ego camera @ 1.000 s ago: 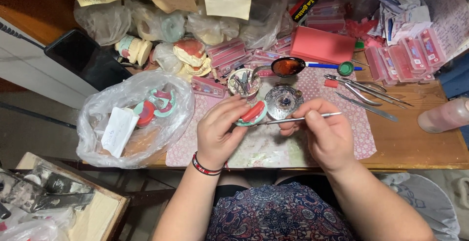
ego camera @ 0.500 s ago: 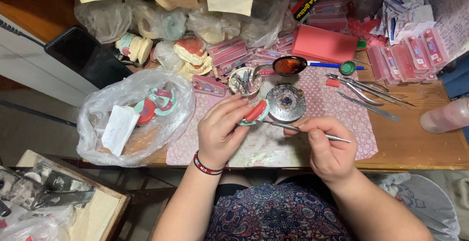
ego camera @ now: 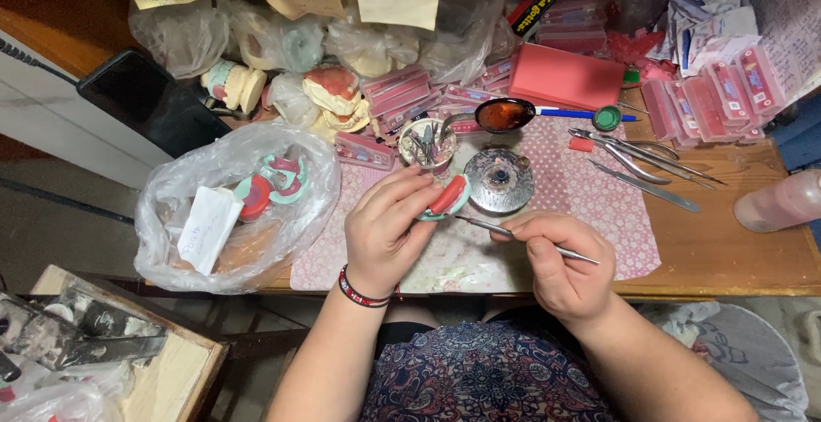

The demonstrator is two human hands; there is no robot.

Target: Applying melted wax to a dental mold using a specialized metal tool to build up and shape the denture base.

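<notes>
Since the earlier frames the slim metal instrument (ego camera: 526, 240) has swung down from level to a slant, its tip now drawn close under the red wax rim (ego camera: 447, 194) rather than stretched out to the side. The right hand (ego camera: 560, 264) pinches the instrument between closed fingers like a pen. The left hand (ego camera: 389, 230) is curled around the pale green dental model (ego camera: 438, 208) carrying that wax, held over the pink patterned mat (ego camera: 599, 208), just beside the round metal burner (ego camera: 499, 179). The tool appears brought back to the wax.
</notes>
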